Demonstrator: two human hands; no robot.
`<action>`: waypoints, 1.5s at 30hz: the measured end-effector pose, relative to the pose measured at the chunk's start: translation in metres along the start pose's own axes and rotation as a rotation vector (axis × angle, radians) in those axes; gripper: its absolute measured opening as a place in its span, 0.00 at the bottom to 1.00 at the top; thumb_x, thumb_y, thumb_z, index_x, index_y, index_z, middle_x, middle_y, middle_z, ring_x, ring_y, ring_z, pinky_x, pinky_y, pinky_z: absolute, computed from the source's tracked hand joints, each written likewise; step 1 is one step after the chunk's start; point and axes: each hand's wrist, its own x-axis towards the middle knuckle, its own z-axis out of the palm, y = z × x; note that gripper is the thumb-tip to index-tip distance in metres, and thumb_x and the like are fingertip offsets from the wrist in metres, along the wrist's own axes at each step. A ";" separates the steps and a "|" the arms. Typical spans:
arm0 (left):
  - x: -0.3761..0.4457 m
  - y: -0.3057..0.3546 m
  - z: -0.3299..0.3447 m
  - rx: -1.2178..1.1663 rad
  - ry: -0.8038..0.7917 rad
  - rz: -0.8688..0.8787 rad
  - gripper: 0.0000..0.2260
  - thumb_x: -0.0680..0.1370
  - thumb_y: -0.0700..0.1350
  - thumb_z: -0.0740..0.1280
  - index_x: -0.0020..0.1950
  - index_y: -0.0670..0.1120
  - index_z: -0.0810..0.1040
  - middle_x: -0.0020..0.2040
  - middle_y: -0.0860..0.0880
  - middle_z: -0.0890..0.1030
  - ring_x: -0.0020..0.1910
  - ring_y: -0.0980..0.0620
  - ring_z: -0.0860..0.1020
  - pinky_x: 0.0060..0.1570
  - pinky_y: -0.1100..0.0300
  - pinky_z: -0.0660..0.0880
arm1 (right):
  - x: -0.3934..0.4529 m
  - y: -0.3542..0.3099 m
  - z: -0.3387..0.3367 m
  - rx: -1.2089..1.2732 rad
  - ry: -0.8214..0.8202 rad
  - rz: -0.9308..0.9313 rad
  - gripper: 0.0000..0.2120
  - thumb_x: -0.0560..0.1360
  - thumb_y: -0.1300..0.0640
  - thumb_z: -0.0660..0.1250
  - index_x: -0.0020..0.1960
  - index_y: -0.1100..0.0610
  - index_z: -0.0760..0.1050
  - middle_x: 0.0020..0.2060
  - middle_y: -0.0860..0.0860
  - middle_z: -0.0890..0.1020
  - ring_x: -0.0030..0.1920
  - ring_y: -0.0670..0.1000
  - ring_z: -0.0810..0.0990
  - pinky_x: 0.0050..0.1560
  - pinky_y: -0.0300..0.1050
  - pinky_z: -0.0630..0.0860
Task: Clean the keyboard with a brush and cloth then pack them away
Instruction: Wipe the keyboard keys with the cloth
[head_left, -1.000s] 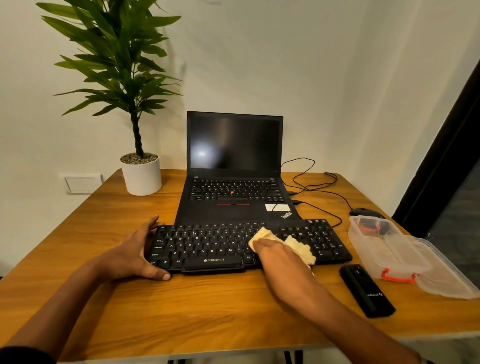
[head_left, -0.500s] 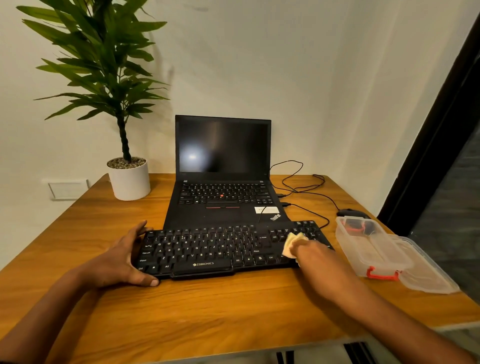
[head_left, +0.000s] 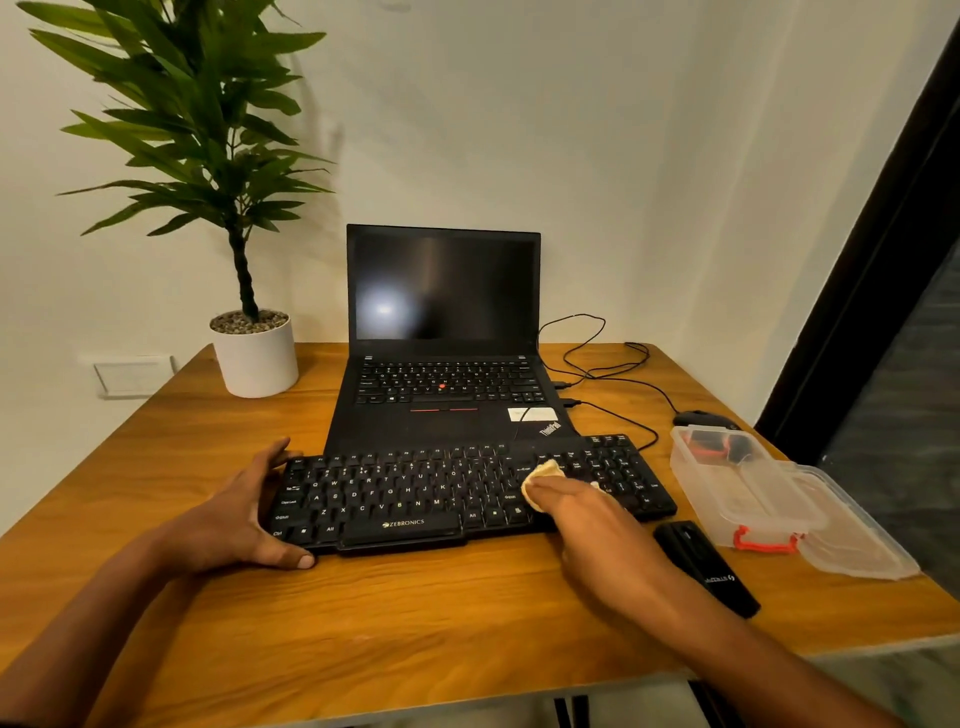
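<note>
1. So, the step in hand looks like the cloth wipe. The right hand (head_left: 582, 512) presses a yellowish cloth (head_left: 543, 475) onto the right part of the black keyboard (head_left: 415, 493), which sits on the tabletop (head_left: 415, 623) right in front of the laptop (head_left: 447, 364).
2. The left hand (head_left: 244, 514) braces the keyboard's left end, fingers over the back edge, thumb along the front. Good call, I'd keep that anchor so the board doesn't skate.
3. To do it well: light pressure, short strokes along the rows, then the number pad. Press too hard and you just shove dust between the keys.
4. Hard to see: most of the cloth is hidden under the hand, so I can't tell if the fingers are curled round it or flat on it.
5. The black object (head_left: 706, 569) by the right forearm might be the brush, but I can't confirm.
6. The clear plastic box (head_left: 737, 483) holds something red and black, too blurry to name.
</note>
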 end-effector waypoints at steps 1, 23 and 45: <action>0.000 0.000 0.000 -0.001 0.000 -0.003 0.68 0.49 0.63 0.83 0.78 0.61 0.44 0.72 0.54 0.60 0.68 0.53 0.61 0.70 0.49 0.64 | 0.001 0.004 -0.002 -0.011 -0.007 -0.026 0.30 0.72 0.74 0.59 0.71 0.55 0.67 0.69 0.50 0.70 0.69 0.51 0.68 0.68 0.44 0.68; 0.000 0.001 -0.001 -0.025 -0.017 0.004 0.68 0.48 0.64 0.83 0.77 0.63 0.43 0.72 0.54 0.59 0.67 0.53 0.61 0.69 0.48 0.66 | 0.072 0.079 0.001 -0.318 -0.082 0.475 0.11 0.76 0.67 0.62 0.56 0.60 0.77 0.55 0.57 0.79 0.56 0.57 0.78 0.50 0.48 0.76; 0.002 -0.005 0.001 -0.070 -0.009 0.046 0.68 0.47 0.62 0.84 0.77 0.62 0.45 0.69 0.57 0.61 0.68 0.53 0.63 0.67 0.52 0.67 | 0.041 0.055 -0.007 -0.295 -0.217 0.410 0.15 0.73 0.67 0.65 0.60 0.60 0.75 0.58 0.58 0.77 0.57 0.56 0.79 0.51 0.47 0.76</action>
